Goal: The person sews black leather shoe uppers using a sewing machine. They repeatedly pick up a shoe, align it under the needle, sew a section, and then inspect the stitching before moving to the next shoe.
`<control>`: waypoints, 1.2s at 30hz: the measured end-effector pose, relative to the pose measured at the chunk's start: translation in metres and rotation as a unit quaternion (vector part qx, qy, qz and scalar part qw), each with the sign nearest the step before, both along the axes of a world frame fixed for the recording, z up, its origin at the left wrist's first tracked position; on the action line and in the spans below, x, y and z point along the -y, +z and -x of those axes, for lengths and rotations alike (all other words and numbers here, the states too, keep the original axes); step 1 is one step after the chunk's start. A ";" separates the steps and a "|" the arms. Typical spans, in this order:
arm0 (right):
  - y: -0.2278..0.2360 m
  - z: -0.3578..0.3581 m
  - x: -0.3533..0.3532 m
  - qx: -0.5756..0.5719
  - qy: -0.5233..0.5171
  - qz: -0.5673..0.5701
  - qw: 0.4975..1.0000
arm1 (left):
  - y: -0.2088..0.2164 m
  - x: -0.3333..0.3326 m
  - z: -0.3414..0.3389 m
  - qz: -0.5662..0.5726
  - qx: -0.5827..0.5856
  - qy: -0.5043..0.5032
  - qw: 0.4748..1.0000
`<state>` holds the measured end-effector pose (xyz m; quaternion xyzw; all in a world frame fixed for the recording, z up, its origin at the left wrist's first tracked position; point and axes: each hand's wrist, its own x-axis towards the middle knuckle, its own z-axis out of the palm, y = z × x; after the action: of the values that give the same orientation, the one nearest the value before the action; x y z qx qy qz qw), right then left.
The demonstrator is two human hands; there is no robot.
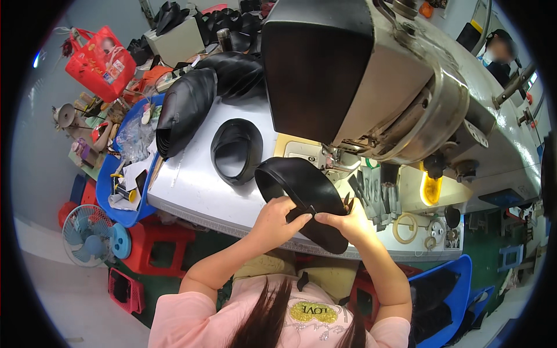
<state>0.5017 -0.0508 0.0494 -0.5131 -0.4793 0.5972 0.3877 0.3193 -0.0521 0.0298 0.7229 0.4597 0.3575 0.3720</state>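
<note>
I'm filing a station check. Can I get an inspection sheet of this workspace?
Surface: white table, sewing machine over it.
Work pieces: held black piece; loose one to its left; stack further left.
Clutter: grey strips on the table; filled blue bin at its left.
Hands: left hand and right hand both grip the black piece, thumbs close together.
Cables: cannot make out any clearly.
Surroundings: fan, red stool, person in the background.

A smooth black leather-like piece (pixel 318 184) — curved into an open loop — is held tilted, slightly below and right of the frame's centre.
</note>
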 end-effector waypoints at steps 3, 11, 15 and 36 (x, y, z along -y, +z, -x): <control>-0.004 0.001 -0.003 -0.016 0.006 -0.012 1.000 | 0.004 -0.002 0.003 0.029 0.030 -0.010 0.999; 0.008 0.005 -0.010 0.000 -0.006 -0.065 0.998 | 0.007 -0.015 0.003 -0.044 0.077 -0.010 0.996; 0.010 -0.005 -0.015 0.008 -0.008 -0.022 1.000 | 0.016 -0.034 0.003 0.115 0.129 -0.057 0.983; -0.021 -0.004 -0.020 -0.178 -0.237 -0.083 0.951 | 0.102 -0.121 -0.025 0.191 -0.032 -0.164 0.967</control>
<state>0.5057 -0.0311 0.0287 -0.4637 -0.3151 0.5272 0.6386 0.3440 0.0694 0.1319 0.7151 0.4062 0.1736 0.5417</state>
